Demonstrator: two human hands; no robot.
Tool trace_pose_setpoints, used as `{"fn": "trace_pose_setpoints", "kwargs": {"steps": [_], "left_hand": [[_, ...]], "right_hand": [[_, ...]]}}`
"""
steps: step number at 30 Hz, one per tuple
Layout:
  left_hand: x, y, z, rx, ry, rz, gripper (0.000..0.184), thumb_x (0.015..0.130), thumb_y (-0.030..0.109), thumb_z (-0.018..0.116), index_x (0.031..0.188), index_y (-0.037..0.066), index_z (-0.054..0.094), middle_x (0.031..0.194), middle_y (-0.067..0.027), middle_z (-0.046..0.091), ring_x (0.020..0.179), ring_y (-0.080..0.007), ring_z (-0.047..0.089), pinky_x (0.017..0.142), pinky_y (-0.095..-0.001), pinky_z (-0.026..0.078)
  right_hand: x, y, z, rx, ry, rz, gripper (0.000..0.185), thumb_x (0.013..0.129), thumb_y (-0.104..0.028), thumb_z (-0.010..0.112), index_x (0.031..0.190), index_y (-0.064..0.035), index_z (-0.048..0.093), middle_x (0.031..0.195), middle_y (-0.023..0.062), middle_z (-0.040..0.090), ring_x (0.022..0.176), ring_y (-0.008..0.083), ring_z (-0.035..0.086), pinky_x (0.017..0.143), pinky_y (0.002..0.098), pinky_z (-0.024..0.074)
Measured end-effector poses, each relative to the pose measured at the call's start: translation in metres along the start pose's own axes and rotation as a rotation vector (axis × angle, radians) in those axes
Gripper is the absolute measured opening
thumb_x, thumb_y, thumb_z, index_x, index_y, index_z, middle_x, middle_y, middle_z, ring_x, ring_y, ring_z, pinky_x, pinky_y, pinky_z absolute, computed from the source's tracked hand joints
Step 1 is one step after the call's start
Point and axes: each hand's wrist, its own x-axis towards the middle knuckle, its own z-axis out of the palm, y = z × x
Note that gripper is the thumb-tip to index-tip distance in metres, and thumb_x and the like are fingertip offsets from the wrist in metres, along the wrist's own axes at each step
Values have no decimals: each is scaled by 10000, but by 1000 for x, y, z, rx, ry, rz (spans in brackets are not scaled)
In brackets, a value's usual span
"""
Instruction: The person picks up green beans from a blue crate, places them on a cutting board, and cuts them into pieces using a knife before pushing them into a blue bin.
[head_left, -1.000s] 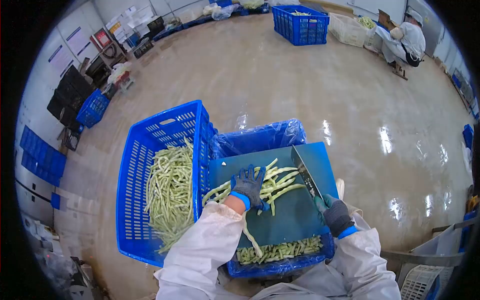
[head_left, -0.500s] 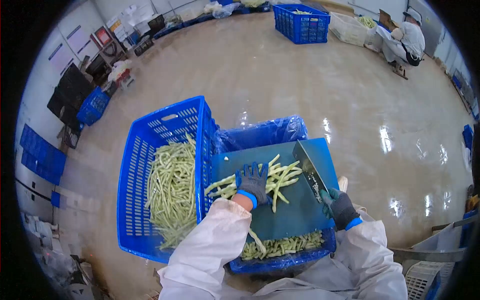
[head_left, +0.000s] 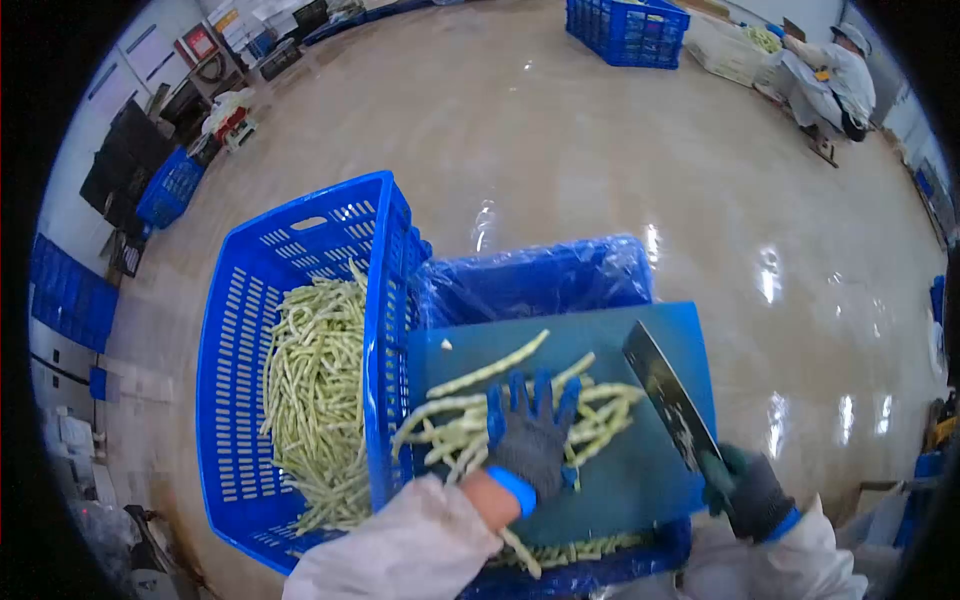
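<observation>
My left hand (head_left: 530, 440), in a grey-blue glove, lies flat with fingers spread over a loose bunch of long green beans (head_left: 610, 408). These rest on a green-blue cutting board (head_left: 640, 490). One bean (head_left: 490, 365) lies apart, beyond my fingertips. At the board's right side, my right hand (head_left: 755, 497), also gloved, grips the handle of a cleaver (head_left: 662, 390). Its broad blade carries pale bits and stands to the right of the beans. Below the board's near edge, cut bean pieces (head_left: 580, 550) show in a blue tub, partly hidden by the board and my sleeve.
A large blue crate (head_left: 235, 420) of whole long beans (head_left: 320, 380) stands left of the board. Behind the board shows a plastic-lined blue tub (head_left: 540, 285). Far right, a person in white (head_left: 835, 85) sits near a white crate (head_left: 720, 55) and a blue crate (head_left: 625, 30).
The view has shifted, and the board appears nearer. My left hand stays on the beans, its fingers more spread; one bean has separated from the bunch. The cleaver is still in my right hand, turned somewhat.
</observation>
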Motion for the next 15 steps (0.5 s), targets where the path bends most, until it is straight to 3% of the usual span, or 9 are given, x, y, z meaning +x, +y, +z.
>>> {"fn": "trace_pose_setpoints", "kwargs": {"steps": [2, 5, 7, 8, 9, 11, 12, 13, 15], "left_hand": [[4, -6, 3, -49, 8, 12, 947, 744, 499, 627, 1457, 101, 146, 1446, -280, 188, 1312, -509, 179, 1039, -632, 129], [9, -11, 5, -35, 16, 9, 780, 826, 334, 541, 1459, 112, 145, 1445, -237, 245, 1314, -465, 228, 1038, -641, 112], [11, -15, 3, -142, 121, 52, 826, 733, 265, 601, 1445, 100, 216, 1379, -286, 314, 1223, -498, 334, 1007, -658, 174], [15, -13, -10, -119, 114, 21, 767, 739, 276, 601, 1422, 123, 289, 1362, -255, 348, 1205, -461, 365, 996, -648, 214], [18, -16, -3, -128, 100, 13, 767, 739, 276, 601, 1422, 123, 289, 1362, -255, 348, 1205, -461, 365, 996, -648, 214], [16, -14, 20, -313, 274, -35, 815, 641, 206, 640, 1402, 205, 345, 1439, -142, 305, 1319, -420, 258, 1062, -613, 176], [18, -13, 25, -276, 282, -42, 644, 741, 207, 551, 1367, 199, 400, 1397, -166, 361, 1299, -417, 296, 1053, -617, 188], [19, -13, 28, -287, 268, -50, 644, 741, 207, 551, 1367, 199, 400, 1397, -166, 361, 1299, -417, 296, 1053, -617, 188], [20, -10, 34, -1055, 289, -188, 559, 800, 205, 482, 1356, 211, 415, 1379, -171, 383, 1288, -410, 315, 1050, -618, 192]], "right_hand": [[5, -4, -1, 149, 13, 163, 225, 906, -194, 535, 994, -5, 621, 625, 53, 585, 539, 122, 577, 475, 294, 466], [11, -1, 3, 313, -47, 233, 269, 934, -206, 480, 1062, 13, 569, 641, 86, 562, 527, 136, 545, 464, 270, 445], [11, 22, 11, -138, 58, -302, 184, 922, -159, 520, 918, 0, 611, 686, 68, 578, 577, 144, 543, 498, 284, 420], [12, -24, 5, 130, -65, 281, 167, 907, -116, 513, 932, 6, 624, 720, 120, 566, 640, 183, 553, 531, 304, 426], [31, -30, 2, 124, -80, 290, 167, 907, -116, 513, 932, 6, 624, 720, 120, 566, 640, 183, 553, 531, 304, 426], [59, -49, 0, 147, -128, 187, 166, 907, -116, 513, 936, 4, 624, 720, 120, 566, 638, 184, 552, 530, 303, 424], [71, -56, -1, 158, -150, 136, 166, 907, -116, 513, 939, 3, 624, 720, 119, 566, 637, 184, 552, 529, 303, 423], [84, -62, -2, 171, -174, 85, 165, 907, -116, 513, 941, 2, 624, 720, 119, 567, 636, 185, 551, 528, 303, 423], [107, -69, -3, 201, -223, -15, 165, 907, -117, 513, 946, 0, 623, 720, 118, 567, 635, 185, 550, 527, 302, 421]]}}
